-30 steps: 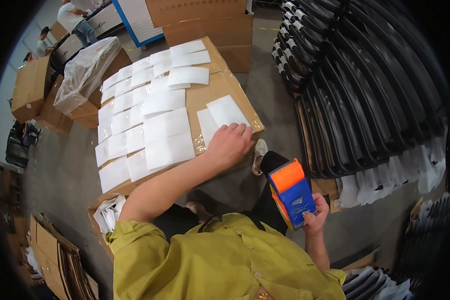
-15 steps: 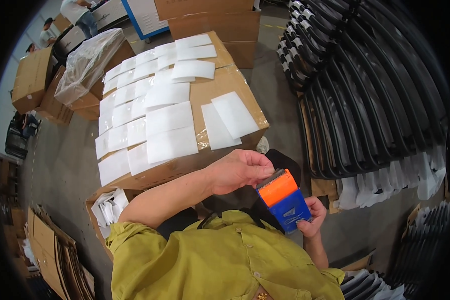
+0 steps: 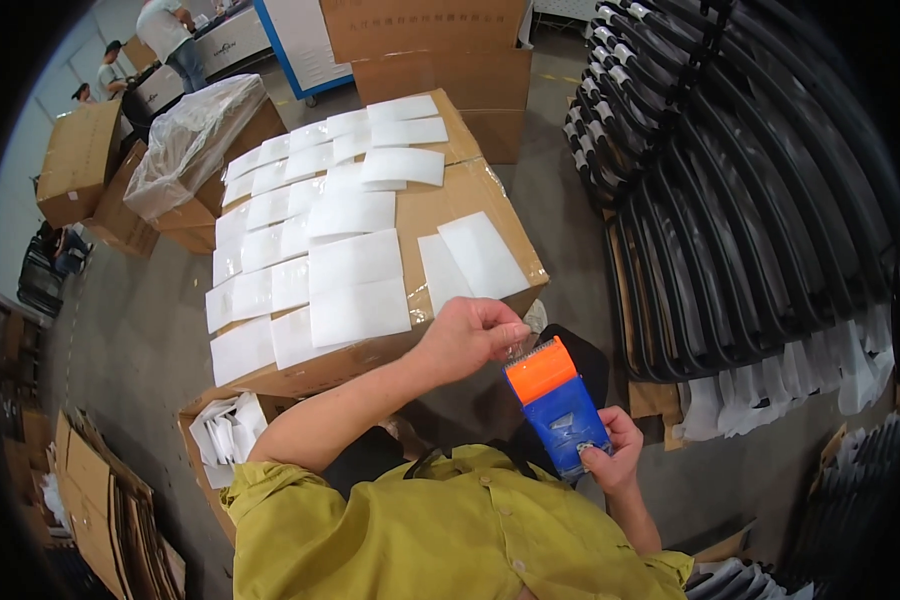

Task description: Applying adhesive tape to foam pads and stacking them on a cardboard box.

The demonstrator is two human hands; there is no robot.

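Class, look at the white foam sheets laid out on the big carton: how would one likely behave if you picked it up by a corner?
A white foam sheet would probably droop, since it looks thin and lies flat on the carton. It is likely very light: neighbouring sheets overlap loosely. A push might slide it, as nothing visibly holds it down.

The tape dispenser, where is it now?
In the head view, lower right: the orange-and-blue tape dispenser is held by the right hand, the left hand pinching at its top.

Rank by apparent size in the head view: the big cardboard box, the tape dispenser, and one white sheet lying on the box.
1. Cardboard box, clearly largest.
2. and 3. Tape dispenser and white sheet look alike; the dispenser sits nearer the camera, so no ranking.
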